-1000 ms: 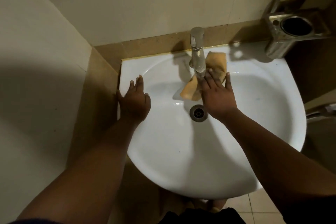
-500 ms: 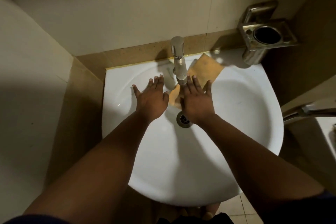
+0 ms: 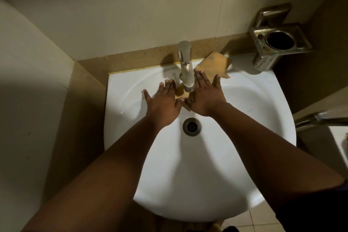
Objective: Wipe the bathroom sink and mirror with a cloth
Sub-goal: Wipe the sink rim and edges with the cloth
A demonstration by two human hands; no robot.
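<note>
A white sink (image 3: 244, 137) fills the middle of the view, with a drain (image 3: 192, 126) at its centre. An orange cloth (image 3: 214, 66) lies spread over the back rim and down into the bowl, under the chrome tap (image 3: 186, 66). My right hand (image 3: 206, 98) lies flat on the cloth, fingers spread, just right of the spout. My left hand (image 3: 162, 103) is flat with fingers spread beside it, left of the spout, at the cloth's lower edge. No mirror is in view.
A steel tumbler holder (image 3: 278, 43) is fixed to the wall at the back right. A beige wall (image 3: 28, 100) stands close on the left. A metal fitting (image 3: 320, 118) juts in at the right edge. Floor tiles (image 3: 250, 220) show below the bowl.
My left hand has come off the sink's left rim and moved right into the bowl, beside my right hand. The right hand stays flat on the cloth near the tap.
</note>
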